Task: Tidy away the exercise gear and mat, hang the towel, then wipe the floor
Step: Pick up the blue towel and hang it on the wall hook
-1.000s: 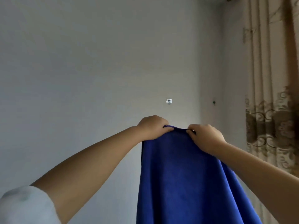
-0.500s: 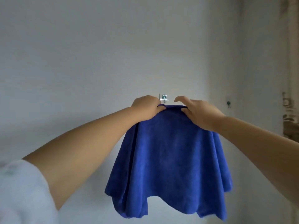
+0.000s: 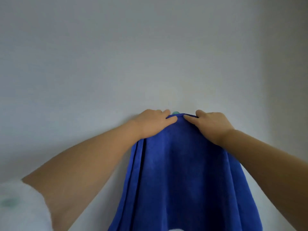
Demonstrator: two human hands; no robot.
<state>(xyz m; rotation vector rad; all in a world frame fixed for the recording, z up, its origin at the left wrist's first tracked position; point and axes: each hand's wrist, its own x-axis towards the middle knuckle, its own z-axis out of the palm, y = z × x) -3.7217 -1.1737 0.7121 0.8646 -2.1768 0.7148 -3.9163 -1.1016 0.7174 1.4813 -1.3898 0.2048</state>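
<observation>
Both hands grasp the top edge of a blue microfibre towel (image 3: pixel 180 172) against a pale grey wall (image 3: pixel 150 55): left hand (image 3: pixel 152 123) and right hand (image 3: pixel 211 125) flank a small teal hook (image 3: pixel 175 112), cloth draping below.

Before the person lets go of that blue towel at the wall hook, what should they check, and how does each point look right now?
1. Left hand has a grip on the towel's top edge: ok.
2. Right hand pinches the same edge: ok.
3. Hook sits between the two hands, just above the edge: ok.
4. Edge is actually caught over the hook: cannot tell, only its tip shows.
5. Towel hangs free below, not bunched at the wall: ok.
</observation>
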